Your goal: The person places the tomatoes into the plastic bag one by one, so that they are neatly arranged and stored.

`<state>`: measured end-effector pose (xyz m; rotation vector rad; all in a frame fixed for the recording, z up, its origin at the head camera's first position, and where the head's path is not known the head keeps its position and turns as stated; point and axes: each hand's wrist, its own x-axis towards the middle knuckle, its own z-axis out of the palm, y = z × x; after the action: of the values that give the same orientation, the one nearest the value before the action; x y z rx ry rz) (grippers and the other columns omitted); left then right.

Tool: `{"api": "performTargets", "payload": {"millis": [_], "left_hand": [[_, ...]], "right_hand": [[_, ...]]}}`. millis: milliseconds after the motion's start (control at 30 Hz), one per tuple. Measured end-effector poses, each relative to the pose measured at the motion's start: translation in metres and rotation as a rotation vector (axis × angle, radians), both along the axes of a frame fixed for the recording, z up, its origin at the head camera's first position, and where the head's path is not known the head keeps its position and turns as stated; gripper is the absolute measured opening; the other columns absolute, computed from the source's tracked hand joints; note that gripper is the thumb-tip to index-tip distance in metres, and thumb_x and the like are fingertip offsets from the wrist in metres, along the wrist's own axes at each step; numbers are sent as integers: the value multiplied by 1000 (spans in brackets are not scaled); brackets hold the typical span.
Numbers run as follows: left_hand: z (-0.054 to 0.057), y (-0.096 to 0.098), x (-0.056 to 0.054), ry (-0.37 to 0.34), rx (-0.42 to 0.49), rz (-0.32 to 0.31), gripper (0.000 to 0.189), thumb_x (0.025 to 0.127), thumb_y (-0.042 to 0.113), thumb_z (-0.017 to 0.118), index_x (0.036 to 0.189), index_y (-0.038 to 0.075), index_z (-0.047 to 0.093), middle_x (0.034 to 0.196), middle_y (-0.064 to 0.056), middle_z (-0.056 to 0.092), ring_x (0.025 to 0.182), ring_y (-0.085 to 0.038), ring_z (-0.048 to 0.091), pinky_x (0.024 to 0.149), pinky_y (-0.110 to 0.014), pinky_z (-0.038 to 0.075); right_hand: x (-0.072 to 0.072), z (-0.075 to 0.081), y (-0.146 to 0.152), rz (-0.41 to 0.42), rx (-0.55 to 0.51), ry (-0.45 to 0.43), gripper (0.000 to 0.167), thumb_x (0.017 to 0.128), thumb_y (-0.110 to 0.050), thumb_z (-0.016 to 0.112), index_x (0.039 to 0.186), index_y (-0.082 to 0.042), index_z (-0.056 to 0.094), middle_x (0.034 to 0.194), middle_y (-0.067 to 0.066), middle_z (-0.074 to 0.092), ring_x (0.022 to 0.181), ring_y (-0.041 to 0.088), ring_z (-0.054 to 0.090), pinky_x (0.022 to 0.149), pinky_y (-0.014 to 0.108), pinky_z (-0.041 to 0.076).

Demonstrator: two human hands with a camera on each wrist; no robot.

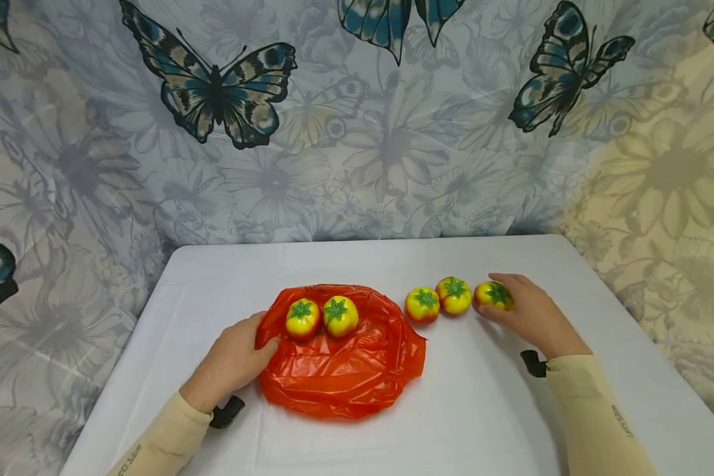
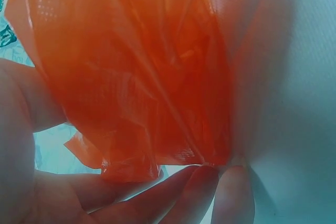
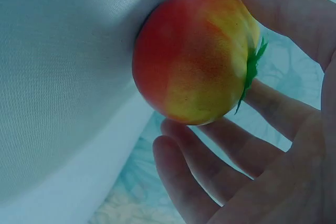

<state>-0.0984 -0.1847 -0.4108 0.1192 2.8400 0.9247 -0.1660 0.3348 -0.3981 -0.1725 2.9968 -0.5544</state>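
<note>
A crumpled red plastic bag [image 1: 345,377] lies on the table. My left hand [image 1: 232,354] holds its left edge, thumb on the near side and fingers at the rim; in the left wrist view the fingers [image 2: 184,195] meet the film's lower edge. Two red-and-yellow tomatoes [image 1: 341,316] with green leaf tops sit on the bag's far part. My right hand [image 1: 529,314] curves round another tomato [image 3: 194,61] on the table, thumb on one side, fingers on the other. Close to its left stand two more tomatoes [image 1: 454,295], side by side.
A white cloth covers the table [image 1: 476,410], whose far edge runs near the patterned curtain [image 1: 393,152] with butterflies and flowers. Beige sleeves [image 1: 601,410] cover both forearms, and a small black device [image 1: 533,363] sits at each wrist.
</note>
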Motion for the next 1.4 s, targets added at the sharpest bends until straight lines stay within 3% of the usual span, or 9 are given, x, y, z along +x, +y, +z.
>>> {"api": "performTargets", "payload": {"millis": [567, 767, 1033, 1400], "left_hand": [[0, -2, -1, 12, -15, 8, 61, 103, 26, 66, 156, 1, 52, 138, -17, 72, 111, -27, 71, 99, -55, 62], [0, -2, -1, 6, -16, 12, 61, 103, 26, 66, 156, 0, 51, 137, -17, 72, 109, -26, 71, 97, -54, 63], [1, -1, -1, 6, 5, 5, 60, 104, 26, 66, 156, 1, 52, 137, -16, 72, 109, -26, 71, 97, -53, 63], [4, 0, 3, 14, 8, -4, 57, 103, 26, 67, 154, 3, 55, 135, -13, 73, 109, -25, 71, 98, -53, 62]], "right_hand": [[-2, -3, -3, 14, -8, 43, 71, 98, -34, 79, 155, 0, 52, 152, 34, 55, 138, 56, 52, 115, 74, 41], [-3, 0, -5, 17, 0, 16, 71, 98, -34, 78, 155, 0, 51, 152, 34, 56, 138, 56, 52, 114, 74, 42], [1, 9, -4, 12, 19, -5, 76, 98, -38, 79, 157, -1, 50, 154, 35, 53, 138, 58, 51, 112, 75, 42], [15, 36, -26, 52, 18, 22, 76, 98, -41, 80, 158, -5, 51, 156, 30, 55, 140, 55, 52, 112, 74, 43]]}}
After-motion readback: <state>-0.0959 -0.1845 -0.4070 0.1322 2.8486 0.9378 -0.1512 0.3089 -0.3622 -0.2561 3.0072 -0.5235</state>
